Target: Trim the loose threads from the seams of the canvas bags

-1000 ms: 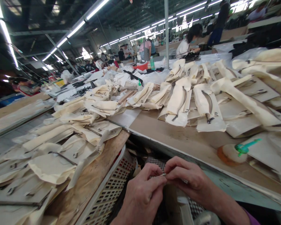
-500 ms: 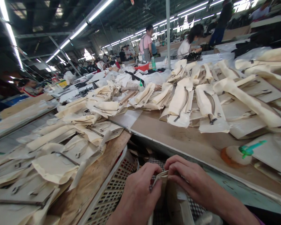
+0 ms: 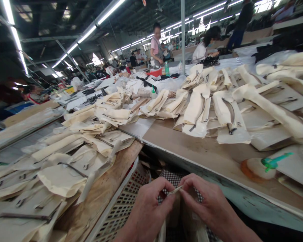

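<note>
My left hand (image 3: pixel 151 203) and my right hand (image 3: pixel 204 198) meet low in the middle, over my lap. Both are closed in a pinch on the edge of a cream fabric piece (image 3: pixel 176 190), one hand on either side of it. The lower part of the piece hangs down between my wrists, dim and partly hidden. Black-and-white checked cloth (image 3: pixel 168 174) shows behind my fingers. Close to my left hand stands a cream plastic basket (image 3: pixel 121 205) with a lattice wall.
Cream fabric pieces with dark zippers (image 3: pixel 63 178) cover the wooden board on my left. More such pieces (image 3: pixel 197 107) lie along the brown-topped table (image 3: pixel 181 144). A glue bottle with a green nozzle (image 3: pixel 264 168) rests at the right. Co-workers (image 3: pixel 156 47) are farther back.
Both hands have lowered slightly, and my right hand has turned, its fingertips now pinching the fabric edge close to my left fingertips. A co-worker in the background has shifted posture.
</note>
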Action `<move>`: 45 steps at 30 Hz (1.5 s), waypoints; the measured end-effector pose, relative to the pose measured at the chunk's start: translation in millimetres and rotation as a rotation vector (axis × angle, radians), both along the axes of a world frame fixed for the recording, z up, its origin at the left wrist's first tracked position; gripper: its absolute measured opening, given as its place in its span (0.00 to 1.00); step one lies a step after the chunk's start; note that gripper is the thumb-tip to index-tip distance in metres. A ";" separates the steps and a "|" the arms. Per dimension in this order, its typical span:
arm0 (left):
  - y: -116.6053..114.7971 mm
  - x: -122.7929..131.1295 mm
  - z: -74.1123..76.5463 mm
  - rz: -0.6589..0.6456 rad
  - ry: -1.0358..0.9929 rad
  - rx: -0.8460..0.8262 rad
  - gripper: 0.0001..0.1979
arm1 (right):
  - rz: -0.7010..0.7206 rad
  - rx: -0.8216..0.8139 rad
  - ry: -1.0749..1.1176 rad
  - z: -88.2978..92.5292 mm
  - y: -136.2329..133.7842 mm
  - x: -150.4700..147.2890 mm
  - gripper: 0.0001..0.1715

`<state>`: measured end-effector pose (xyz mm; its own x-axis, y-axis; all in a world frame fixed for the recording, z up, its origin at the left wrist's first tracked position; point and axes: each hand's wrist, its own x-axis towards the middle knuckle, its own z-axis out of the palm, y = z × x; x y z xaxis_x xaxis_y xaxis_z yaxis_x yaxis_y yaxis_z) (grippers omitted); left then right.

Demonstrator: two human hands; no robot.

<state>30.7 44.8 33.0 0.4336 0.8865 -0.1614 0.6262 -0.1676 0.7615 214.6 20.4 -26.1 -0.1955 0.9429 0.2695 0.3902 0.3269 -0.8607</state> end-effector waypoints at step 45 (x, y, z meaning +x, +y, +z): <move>32.4 -5.4 -0.4 -0.300 -0.152 -0.149 0.14 | -0.007 -0.261 0.012 8.2 -24.4 1.5 0.21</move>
<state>25.3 77.2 32.7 0.6999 0.6876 -0.1933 0.4438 -0.2067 0.8720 216.0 -4.0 -17.8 -0.1873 0.9821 0.0190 0.3808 0.0904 -0.9202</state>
